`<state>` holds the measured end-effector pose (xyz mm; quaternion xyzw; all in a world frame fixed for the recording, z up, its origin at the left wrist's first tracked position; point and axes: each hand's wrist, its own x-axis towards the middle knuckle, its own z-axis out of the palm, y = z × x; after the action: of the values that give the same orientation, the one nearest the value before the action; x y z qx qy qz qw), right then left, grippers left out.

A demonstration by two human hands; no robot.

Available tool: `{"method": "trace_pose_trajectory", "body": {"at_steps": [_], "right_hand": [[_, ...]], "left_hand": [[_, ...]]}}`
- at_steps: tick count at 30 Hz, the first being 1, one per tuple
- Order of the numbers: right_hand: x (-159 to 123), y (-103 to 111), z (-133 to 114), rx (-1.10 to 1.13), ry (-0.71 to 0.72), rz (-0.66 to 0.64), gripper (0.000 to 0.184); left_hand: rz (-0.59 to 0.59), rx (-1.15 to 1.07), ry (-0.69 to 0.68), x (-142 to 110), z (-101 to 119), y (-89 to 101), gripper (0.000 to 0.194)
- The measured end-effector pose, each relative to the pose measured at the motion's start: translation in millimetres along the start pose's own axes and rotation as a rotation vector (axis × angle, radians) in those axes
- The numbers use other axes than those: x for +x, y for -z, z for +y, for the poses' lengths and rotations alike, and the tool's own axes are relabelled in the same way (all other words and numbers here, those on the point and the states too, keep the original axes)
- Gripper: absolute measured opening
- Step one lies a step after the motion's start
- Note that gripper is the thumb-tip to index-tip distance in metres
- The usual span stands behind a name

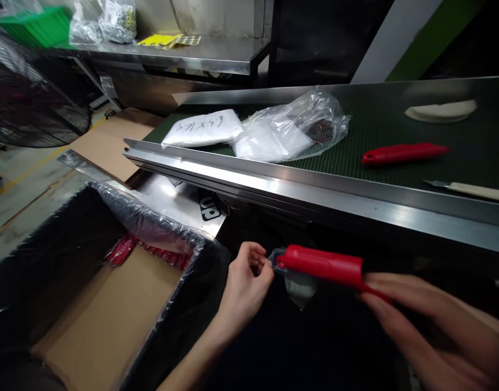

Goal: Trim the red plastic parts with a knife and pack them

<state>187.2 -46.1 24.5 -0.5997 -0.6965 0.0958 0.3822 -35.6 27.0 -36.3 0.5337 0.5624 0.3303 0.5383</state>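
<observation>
In the middle of the head view, my left hand (247, 279) pinches the edge of a small clear plastic bag (300, 290) between thumb and fingertips. My right hand (432, 320) grips the narrow end of a red plastic handle-shaped part (320, 264). The part lies level, its broad end with a small hole close to the bag's mouth and my left fingertips. Whether that end is inside the bag I cannot tell. A second red part (404, 154) of similar shape rests on the green conveyor belt (355, 184) beyond my right hand.
A stack of white bags (204, 128) and an opened clear bag (294, 127) lie on the belt. At right are a pale-handled knife (478, 191) and a cream curved piece (441, 111). A metal rail (274, 184) edges the belt. A plastic-lined bin (151, 217) at left holds red parts.
</observation>
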Motion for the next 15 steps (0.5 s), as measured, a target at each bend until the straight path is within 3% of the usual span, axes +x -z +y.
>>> {"method": "trace_pose_trajectory", "body": {"at_steps": [4,11,15], "right_hand": [[-18,-9,14,-0.103,0.352,-0.152,0.039],[1,-16,8,-0.111,0.565,-0.333,0.034],[0,-20,6,-0.079,0.525,-0.258,0.030]], "left_hand": [[-0.050,-0.084,0.047,-1,8,-4.7,0.012],[-0.041,-0.098,-0.015,-8,10,-7.5,0.013],[-0.016,-0.072,-0.080,-17,3,-8.9,0.013]]}}
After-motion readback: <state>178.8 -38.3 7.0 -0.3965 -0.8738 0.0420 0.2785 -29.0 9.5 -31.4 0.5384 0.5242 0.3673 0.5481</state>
